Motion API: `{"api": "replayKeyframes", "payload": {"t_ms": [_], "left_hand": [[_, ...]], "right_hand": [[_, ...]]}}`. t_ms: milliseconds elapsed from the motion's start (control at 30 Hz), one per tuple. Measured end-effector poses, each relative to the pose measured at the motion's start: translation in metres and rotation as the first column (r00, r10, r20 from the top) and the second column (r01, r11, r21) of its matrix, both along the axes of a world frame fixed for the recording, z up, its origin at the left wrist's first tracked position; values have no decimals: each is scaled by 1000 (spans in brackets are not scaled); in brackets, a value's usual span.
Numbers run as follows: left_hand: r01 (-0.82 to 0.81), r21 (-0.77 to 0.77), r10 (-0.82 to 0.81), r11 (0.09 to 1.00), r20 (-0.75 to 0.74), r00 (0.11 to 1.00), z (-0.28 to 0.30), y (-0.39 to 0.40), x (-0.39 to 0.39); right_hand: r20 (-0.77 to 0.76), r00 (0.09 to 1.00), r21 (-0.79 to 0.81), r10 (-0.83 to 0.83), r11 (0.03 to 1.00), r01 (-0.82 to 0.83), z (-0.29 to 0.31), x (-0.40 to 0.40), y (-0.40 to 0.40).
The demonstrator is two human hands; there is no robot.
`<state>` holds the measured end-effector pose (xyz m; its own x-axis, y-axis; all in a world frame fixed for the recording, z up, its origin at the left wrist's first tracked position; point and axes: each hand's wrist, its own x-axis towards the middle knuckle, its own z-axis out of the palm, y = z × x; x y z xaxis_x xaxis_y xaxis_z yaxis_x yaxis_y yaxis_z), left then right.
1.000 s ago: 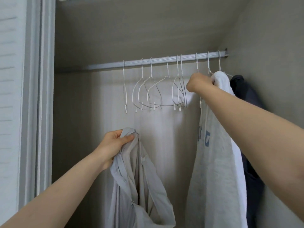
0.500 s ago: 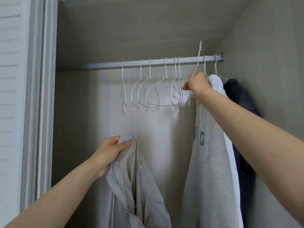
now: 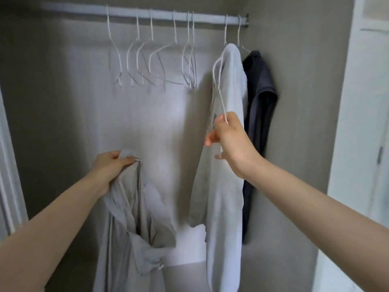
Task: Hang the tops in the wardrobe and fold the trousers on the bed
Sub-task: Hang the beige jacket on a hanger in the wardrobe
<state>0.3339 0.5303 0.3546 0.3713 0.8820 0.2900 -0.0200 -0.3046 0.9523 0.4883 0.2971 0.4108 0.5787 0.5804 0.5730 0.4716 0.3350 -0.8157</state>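
My left hand [image 3: 109,165] grips the bunched top edge of a grey top [image 3: 134,218] that hangs down from it, low in the wardrobe. In front of a hanging light grey sweatshirt [image 3: 229,144], my right hand [image 3: 228,138] holds a white wire hanger [image 3: 219,89] that is off the rail. The hanger's wire rises from the fingers. Several empty white hangers [image 3: 160,60] hang from the rail [image 3: 147,14]. A dark top [image 3: 260,98] hangs at the rail's right end, behind the sweatshirt.
The wardrobe's back wall [image 3: 147,123] is pale and its right side wall [image 3: 305,102] stands close to the dark top. A white door frame [image 3: 362,123] shows at the right. A white sliding door edge [image 3: 8,165] lies at the left.
My right hand lifted a white hanger off the rail and brought it down in front of the sweatshirt. The view tilted down. My left hand kept its grip on the grey top.
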Motion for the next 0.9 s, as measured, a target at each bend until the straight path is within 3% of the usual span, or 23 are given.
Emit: {"api": "replayKeyframes", "payload": {"t_ms": [133,333,467,567,733,900], "left_hand": [[-7,2,7,1000,-57,998,-27,-1,5],[-7,156,27,988,-129,991,-30,-14,12],[-22,340,111,940,-245,963,-17,-14,11],[-29,503,262,864,-400,878,-10,-10,7],[-134,538,410,832,-434,802,-4,-13,4],[-227,447,438,865,-452,777,1,-26,3]], "right_hand": [[-87,996,108,-7,994,16,-5,12,-21],[-10,999,166,-52,985,53,23,25,-35],[114,992,243,-56,970,27,41,20,-51],[137,987,227,-88,972,55,31,11,-67],[17,999,115,-32,993,30,3,4,-101],[-184,968,2,169,985,-172,-5,4,-134]]}}
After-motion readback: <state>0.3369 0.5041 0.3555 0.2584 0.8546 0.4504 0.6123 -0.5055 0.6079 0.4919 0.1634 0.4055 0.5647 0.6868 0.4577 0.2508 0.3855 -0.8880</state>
